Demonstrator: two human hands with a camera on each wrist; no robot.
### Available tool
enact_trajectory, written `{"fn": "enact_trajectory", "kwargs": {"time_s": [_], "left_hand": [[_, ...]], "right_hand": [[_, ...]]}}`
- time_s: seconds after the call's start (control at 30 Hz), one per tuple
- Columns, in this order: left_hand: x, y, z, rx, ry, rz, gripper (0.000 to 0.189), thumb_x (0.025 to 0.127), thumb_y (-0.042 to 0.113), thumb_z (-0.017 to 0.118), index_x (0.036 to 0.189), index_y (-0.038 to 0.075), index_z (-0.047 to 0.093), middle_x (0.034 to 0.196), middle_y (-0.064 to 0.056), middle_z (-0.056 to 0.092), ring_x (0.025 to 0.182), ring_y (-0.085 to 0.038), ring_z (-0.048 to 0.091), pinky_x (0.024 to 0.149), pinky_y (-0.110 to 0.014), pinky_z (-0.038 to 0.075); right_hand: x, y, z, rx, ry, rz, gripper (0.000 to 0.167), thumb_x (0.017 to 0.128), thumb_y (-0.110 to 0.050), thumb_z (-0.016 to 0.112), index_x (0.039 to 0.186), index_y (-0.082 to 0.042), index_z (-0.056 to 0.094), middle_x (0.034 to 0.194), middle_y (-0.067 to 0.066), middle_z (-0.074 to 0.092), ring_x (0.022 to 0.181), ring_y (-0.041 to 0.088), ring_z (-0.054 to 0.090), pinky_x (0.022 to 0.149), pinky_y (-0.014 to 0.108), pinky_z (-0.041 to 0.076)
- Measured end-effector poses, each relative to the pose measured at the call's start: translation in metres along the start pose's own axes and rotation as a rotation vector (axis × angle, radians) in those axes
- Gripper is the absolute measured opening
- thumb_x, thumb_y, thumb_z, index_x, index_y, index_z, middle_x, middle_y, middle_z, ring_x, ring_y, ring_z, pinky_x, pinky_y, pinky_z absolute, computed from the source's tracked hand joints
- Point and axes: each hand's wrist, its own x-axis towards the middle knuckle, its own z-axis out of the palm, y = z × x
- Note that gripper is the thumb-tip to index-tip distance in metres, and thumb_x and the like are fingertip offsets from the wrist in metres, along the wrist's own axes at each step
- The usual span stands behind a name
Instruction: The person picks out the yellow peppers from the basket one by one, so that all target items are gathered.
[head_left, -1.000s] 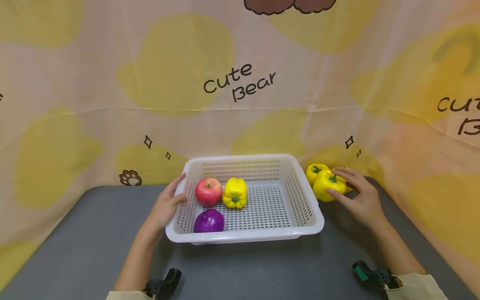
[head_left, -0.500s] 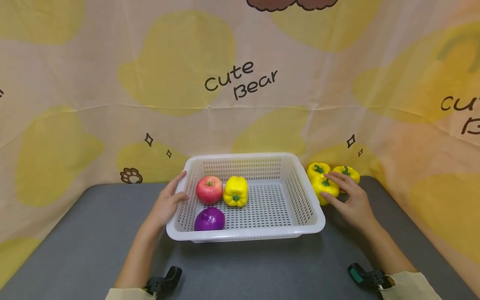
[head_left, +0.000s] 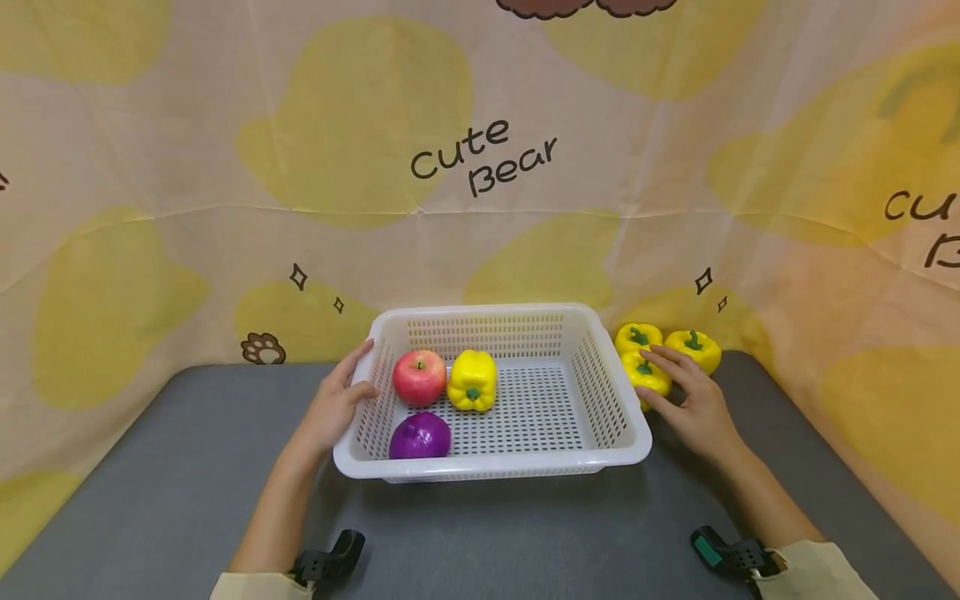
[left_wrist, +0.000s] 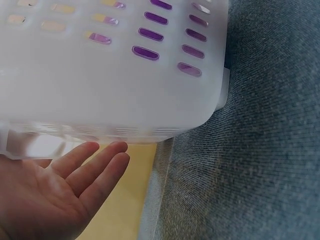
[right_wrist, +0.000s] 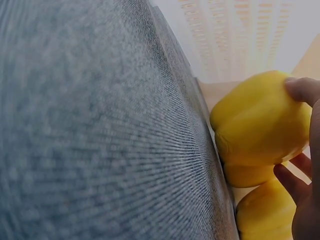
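A white perforated plastic basket (head_left: 495,470) stands on the dark table. My left hand (head_left: 327,414) holds its left rim, thumb over the edge and fingers against the outer wall. Inside the basket lie a red apple (head_left: 419,377), a yellow bell pepper (head_left: 472,381) and a round glossy purple thing (head_left: 420,436). Beyond the right wall, my right hand (head_left: 693,410) grips another yellow bell pepper (right_wrist: 260,120) between thumb and fingers, close beside the basket. Two more peppers lie behind it, one at the back left (head_left: 638,335) and one at the back right (head_left: 694,350).
A cloth backdrop (head_left: 360,125) with yellow patches and lettering hangs directly behind the table (head_left: 480,533). Black straps with devices (head_left: 330,558) sit on both wrists. The basket's right wall stands between its contents and the outside peppers.
My right hand has shifted left with the front pepper, bringing it nearer the basket and uncovering the back right pepper. My left hand has stayed on the rim. The view has tilted slightly.
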Motion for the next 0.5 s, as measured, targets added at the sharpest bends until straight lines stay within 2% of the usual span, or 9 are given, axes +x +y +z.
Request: {"fn": "enact_trajectory", "kwargs": {"time_s": [0.1,0.2,0.3,0.5], "left_hand": [[0.0004,0.0003,0.0001,-0.001,-0.001,-0.002,0.077,0.095,0.0,0.047,0.163,0.018,0.018,0.161,-0.03,0.031,0.13,-0.053,0.053,0.098,-0.052,0.057],[0.0006,0.0013,0.0002,0.004,0.001,-0.002,0.076,0.095,0.001,0.047,0.163,0.018,0.018,0.161,-0.03,0.03,0.13,-0.053,0.053,0.098,-0.052,0.057],[0.0004,0.0026,0.0001,0.014,0.002,-0.005,0.077,0.095,0.001,0.047,0.164,0.018,0.018,0.161,-0.03,0.03,0.13,-0.053,0.053,0.097,-0.052,0.057],[-0.0011,0.0038,-0.0003,0.025,0.0,-0.014,0.077,0.095,0.002,0.047,0.164,0.018,0.018,0.161,-0.03,0.029,0.131,-0.054,0.053,0.097,-0.053,0.057]], "right_hand": [[0.0,0.0001,0.0,0.001,-0.016,0.011,0.055,0.084,-0.01,0.079,0.136,-0.01,0.064,0.141,0.02,0.057,0.129,0.041,0.051,0.114,0.038,0.043],[0.0,0.0011,-0.0002,0.01,-0.023,0.017,0.054,0.085,-0.01,0.078,0.136,-0.007,0.063,0.141,0.023,0.056,0.13,0.046,0.05,0.104,0.068,0.042],[0.0002,0.0024,-0.0002,0.023,-0.031,0.025,0.054,0.087,-0.011,0.076,0.138,-0.006,0.061,0.143,0.026,0.054,0.132,0.05,0.047,0.103,0.074,0.038],[0.0,0.0043,0.0009,0.027,-0.048,0.044,0.055,0.09,-0.014,0.073,0.143,-0.008,0.057,0.147,0.026,0.051,0.135,0.052,0.044,0.104,0.075,0.035]]}}
